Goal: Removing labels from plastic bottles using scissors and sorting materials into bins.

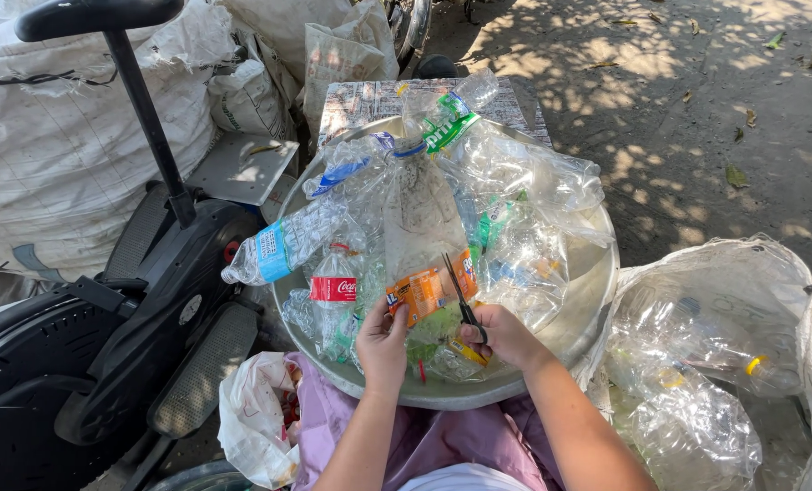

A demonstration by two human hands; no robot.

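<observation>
**Scissors on an orange label, basin full of bottles**

Nearest me, my lap is lying under purple cloth point(406, 436), and a crumpled white bag point(253, 420) is slumping against my left knee. My left hand point(383, 345) is pinching the lower edge of a tall clear bottle point(419, 218), fingers closed on its orange label point(428, 289). My right hand point(506, 335) is gripping black scissors point(463, 300), fingers wrapped through the handles, blades standing open and pointing up just beside the label. The bottle is leaning upright in the middle of the pile, its blue-ringed neck at the top.

All this is sitting in a wide, shallow metal basin point(592, 300), smooth and dull grey, whose near rim is touching my lap. Crushed clear bottles are filling it almost to the edge; only its right side is showing bare metal. One bottle with a red label point(333, 289) is lying just left of my hand, and another with a blue label point(274, 250) is poking over the left rim.

On my right, a white sack point(742, 273) is gaping open, holding more crinkled plastic. On my left, a black exercise machine point(142, 300) is crowding close. Beyond, woven white sacks point(51, 155) are piling up, and dappled bare ground point(697, 91) is opening out far right.
</observation>
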